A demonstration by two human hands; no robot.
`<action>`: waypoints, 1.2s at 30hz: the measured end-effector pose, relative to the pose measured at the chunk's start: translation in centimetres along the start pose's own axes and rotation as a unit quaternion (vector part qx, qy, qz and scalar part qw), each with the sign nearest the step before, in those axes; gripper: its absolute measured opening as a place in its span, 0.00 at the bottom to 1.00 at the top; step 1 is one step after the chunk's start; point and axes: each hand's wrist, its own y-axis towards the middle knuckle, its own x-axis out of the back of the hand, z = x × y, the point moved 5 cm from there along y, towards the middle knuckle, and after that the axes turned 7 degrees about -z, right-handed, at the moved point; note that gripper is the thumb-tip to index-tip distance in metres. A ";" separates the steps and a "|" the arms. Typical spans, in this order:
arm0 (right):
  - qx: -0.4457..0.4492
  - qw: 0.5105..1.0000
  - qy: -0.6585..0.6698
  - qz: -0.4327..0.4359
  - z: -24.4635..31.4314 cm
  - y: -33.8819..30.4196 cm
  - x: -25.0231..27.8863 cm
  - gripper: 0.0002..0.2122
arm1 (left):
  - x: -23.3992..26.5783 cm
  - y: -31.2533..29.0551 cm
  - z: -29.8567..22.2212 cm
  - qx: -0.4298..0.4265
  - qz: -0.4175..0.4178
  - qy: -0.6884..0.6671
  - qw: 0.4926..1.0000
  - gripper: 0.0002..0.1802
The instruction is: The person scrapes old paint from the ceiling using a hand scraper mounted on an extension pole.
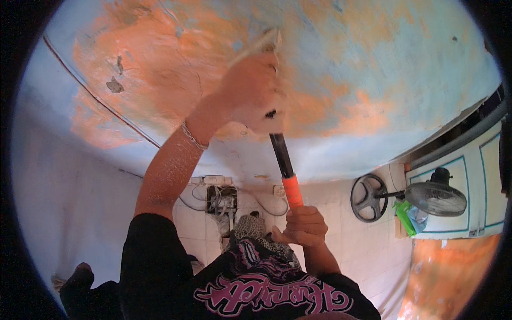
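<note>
My left hand is raised against the painted wall, its fingers closed round the upper part of what looks like a long-handled scraper. The tool has a black shaft and an orange grip. Its pale head pokes out above my left fingers, blurred and partly covered. Lower down, my right hand is wrapped round the orange grip at the handle's bottom end. Orange and pale blue patches cover the wall, with small dark chips on the left. A silver bracelet circles my left wrist.
A standing fan with a round black base is at the right, beside a green bag and white panels edged in teal. An opening with pipes and cables lies below the wall. A dark-clad limb shows at lower left.
</note>
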 end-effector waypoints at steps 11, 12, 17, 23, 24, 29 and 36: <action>-0.079 0.993 0.019 0.083 -0.7 -1.6 -2.5 0.12 | 0.7 -0.9 -0.9 -0.045 0.116 -0.006 0.992 0.11; -0.060 0.997 0.037 0.029 -1.2 -0.8 -2.5 0.14 | 1.4 -0.1 -0.2 -0.047 0.116 -0.012 0.992 0.11; 0.057 0.995 0.085 0.016 -3.6 2.9 -3.2 0.13 | 5.7 2.2 3.3 -0.035 0.048 0.058 0.997 0.09; -0.057 0.991 0.052 0.111 0.3 1.8 -2.3 0.12 | 2.9 -0.3 0.9 0.049 0.082 -0.041 0.995 0.09; -0.078 0.991 0.024 0.106 0.9 1.3 -2.0 0.11 | 2.0 -0.8 0.4 0.051 0.078 -0.040 0.995 0.09; -0.077 0.994 -0.014 0.081 0.9 -0.4 -1.1 0.13 | 0.5 -1.4 -0.4 0.008 0.061 -0.070 0.996 0.10; -0.063 0.974 0.034 0.217 1.9 1.1 -3.0 0.15 | 1.5 -1.3 -0.4 0.033 0.099 -0.076 0.992 0.12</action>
